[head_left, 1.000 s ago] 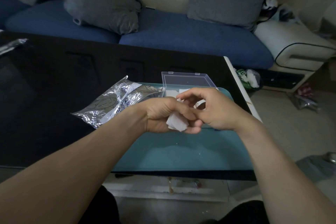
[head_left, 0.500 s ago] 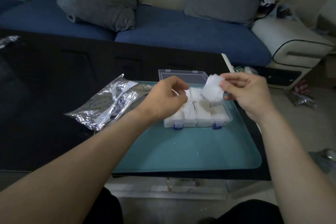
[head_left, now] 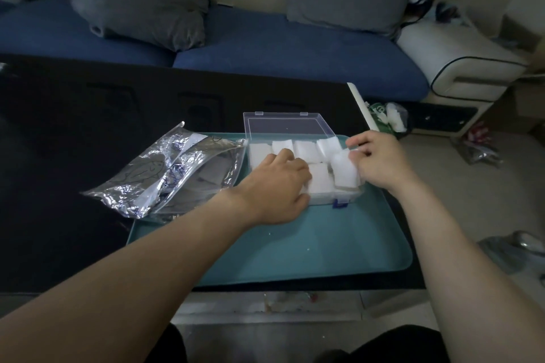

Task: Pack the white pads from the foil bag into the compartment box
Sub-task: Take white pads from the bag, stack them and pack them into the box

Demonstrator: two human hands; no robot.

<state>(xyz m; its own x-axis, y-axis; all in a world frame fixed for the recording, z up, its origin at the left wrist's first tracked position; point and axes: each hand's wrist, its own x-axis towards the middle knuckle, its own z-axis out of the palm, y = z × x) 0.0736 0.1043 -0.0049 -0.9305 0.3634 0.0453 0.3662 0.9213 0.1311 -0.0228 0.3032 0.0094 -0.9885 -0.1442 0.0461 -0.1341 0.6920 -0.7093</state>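
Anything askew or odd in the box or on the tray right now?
Yes. One white pad at the compartment box's right end sits tilted and proud of its neighbours, not seated, with the right hand on it. Small white flecks dot the teal tray.

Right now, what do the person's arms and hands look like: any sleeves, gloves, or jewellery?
Both forearms are bare as far as the frame shows, no sleeves visible. The left hand and right hand wear no gloves; no watch, rings or wristbands show.
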